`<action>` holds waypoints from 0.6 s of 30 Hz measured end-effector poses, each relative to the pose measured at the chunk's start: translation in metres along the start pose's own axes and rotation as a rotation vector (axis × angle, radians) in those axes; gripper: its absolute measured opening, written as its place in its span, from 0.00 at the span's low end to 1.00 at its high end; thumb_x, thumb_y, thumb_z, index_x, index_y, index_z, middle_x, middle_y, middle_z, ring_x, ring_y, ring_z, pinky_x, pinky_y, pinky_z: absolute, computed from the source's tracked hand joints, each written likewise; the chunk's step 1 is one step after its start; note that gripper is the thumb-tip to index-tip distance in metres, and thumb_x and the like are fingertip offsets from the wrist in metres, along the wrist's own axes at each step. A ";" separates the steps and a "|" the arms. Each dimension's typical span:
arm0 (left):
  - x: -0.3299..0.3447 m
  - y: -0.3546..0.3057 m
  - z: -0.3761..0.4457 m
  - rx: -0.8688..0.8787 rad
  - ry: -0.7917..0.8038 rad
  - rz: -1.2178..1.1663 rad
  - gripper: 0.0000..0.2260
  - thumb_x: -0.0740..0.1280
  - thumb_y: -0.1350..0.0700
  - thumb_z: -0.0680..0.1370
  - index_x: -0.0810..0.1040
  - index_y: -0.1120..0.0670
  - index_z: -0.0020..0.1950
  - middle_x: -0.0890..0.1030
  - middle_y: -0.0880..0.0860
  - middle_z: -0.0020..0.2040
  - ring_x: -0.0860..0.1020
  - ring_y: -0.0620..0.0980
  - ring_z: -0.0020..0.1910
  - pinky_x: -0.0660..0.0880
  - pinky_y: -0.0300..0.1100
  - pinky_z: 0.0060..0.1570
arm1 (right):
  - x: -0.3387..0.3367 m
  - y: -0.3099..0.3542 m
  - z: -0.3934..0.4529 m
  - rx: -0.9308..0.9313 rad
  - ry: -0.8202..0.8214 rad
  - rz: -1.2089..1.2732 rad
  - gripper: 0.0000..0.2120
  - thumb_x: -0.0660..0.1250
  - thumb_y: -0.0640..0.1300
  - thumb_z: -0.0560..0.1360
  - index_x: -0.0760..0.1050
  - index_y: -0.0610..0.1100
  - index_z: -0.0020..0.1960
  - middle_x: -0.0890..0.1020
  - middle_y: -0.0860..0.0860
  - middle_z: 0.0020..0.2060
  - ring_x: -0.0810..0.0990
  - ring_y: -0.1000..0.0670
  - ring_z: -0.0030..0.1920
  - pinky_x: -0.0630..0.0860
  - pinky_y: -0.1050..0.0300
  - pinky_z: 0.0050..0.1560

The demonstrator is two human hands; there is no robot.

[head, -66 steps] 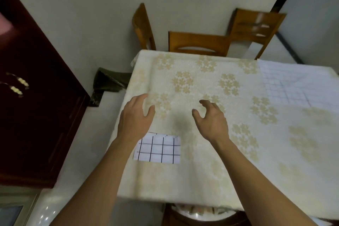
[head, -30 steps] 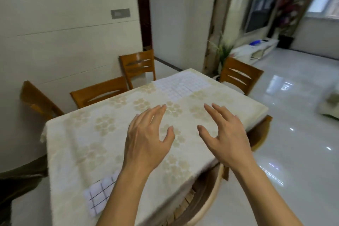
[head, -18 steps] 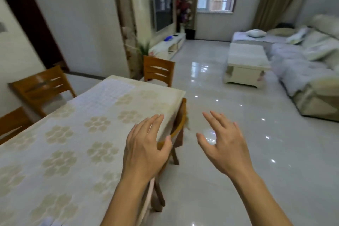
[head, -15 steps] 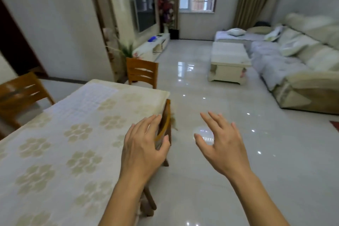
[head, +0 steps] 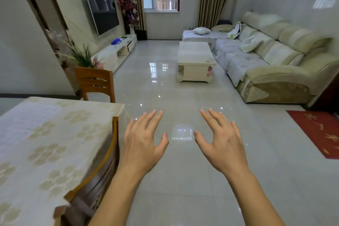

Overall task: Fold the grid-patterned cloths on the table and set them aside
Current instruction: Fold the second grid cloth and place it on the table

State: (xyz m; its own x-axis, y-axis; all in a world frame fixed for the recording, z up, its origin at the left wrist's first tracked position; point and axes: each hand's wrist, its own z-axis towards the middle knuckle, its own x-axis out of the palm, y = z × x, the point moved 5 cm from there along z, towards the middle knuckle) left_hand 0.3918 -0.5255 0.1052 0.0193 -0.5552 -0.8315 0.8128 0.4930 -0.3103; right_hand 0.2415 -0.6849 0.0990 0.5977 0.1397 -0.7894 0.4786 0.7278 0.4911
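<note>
A pale grid-patterned cloth [head: 23, 121] lies spread flat on the far left part of the table [head: 60, 152], which wears a cream floral tablecloth. My left hand [head: 142, 145] and my right hand [head: 220, 145] hover side by side over the shiny floor, to the right of the table and well away from the cloth. Both hands hold nothing and their fingers are spread. The small folded grid cloth seen earlier is out of view.
A wooden chair [head: 102, 170] is tucked under the table's right edge, close to my left arm; another chair [head: 94, 83] stands at the far end. Ahead are a coffee table [head: 195, 60], a sofa [head: 275, 57], a wall TV [head: 103, 13] and a red mat [head: 319, 132].
The view has swung right, from looking down at the table to facing the living room. Both hands stayed open and now hover over the floor instead of the tabletop.
</note>
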 end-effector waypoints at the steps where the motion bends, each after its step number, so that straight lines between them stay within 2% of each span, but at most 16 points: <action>1: 0.010 -0.007 0.008 -0.003 0.011 -0.003 0.28 0.57 0.41 0.77 0.68 0.48 0.76 0.73 0.48 0.72 0.70 0.50 0.72 0.61 0.50 0.73 | 0.000 -0.011 0.010 0.002 0.011 -0.005 0.32 0.58 0.64 0.73 0.63 0.59 0.76 0.66 0.56 0.76 0.60 0.50 0.78 0.52 0.45 0.78; 7: 0.057 -0.025 0.052 -0.046 0.063 -0.042 0.28 0.56 0.40 0.77 0.68 0.47 0.76 0.73 0.47 0.72 0.70 0.49 0.72 0.65 0.54 0.73 | 0.015 -0.057 0.063 0.012 0.075 0.005 0.34 0.53 0.67 0.72 0.62 0.60 0.76 0.64 0.58 0.76 0.58 0.53 0.78 0.49 0.47 0.78; 18: 0.117 0.031 0.144 -0.144 0.047 -0.080 0.28 0.56 0.40 0.77 0.69 0.48 0.75 0.74 0.48 0.71 0.71 0.49 0.71 0.66 0.55 0.72 | 0.086 -0.076 0.174 -0.012 0.145 0.025 0.34 0.51 0.68 0.71 0.62 0.61 0.76 0.64 0.59 0.77 0.57 0.54 0.78 0.46 0.50 0.78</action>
State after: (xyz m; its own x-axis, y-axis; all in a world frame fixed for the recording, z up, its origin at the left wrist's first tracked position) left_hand 0.5036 -0.6718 0.0646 -0.0725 -0.5660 -0.8212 0.7188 0.5411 -0.4364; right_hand 0.3679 -0.8447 0.0581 0.5101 0.2529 -0.8221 0.4565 0.7305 0.5080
